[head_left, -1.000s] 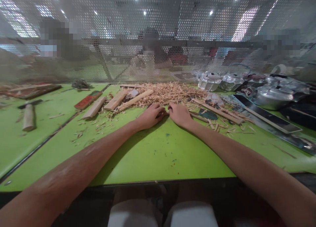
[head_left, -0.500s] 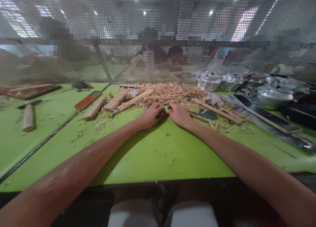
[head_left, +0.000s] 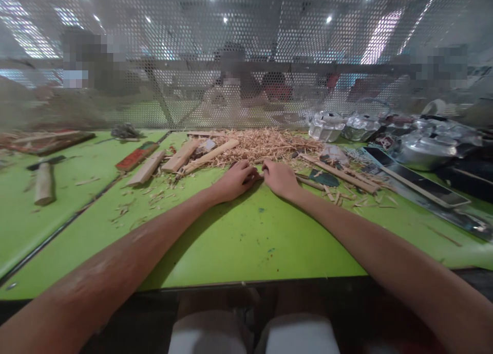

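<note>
My left hand [head_left: 235, 181] rests on the green table [head_left: 246, 241] with its fingers curled inward. Facing it across a narrow gap, my right hand [head_left: 280, 179] is also closed, knuckles up. A thin brownish edge shows between the fingertips, but what they hold is hidden. Behind both hands lies a heap of wood shavings [head_left: 265, 143]. A thin stick [head_left: 311, 183] lies beside my right hand, near a dark green flat piece [head_left: 324, 178] and a long wooden strip [head_left: 339, 173]. Left of my left hand are pale wooden pieces [head_left: 182, 156].
A red block [head_left: 136, 156] and a wooden-handled hammer-like tool [head_left: 45, 184] lie to the left. At right are foil-like silvery bundles [head_left: 427, 147] and a long dark-faced bar [head_left: 419, 178]. A perforated metal screen [head_left: 185, 45] stands behind, with people beyond it.
</note>
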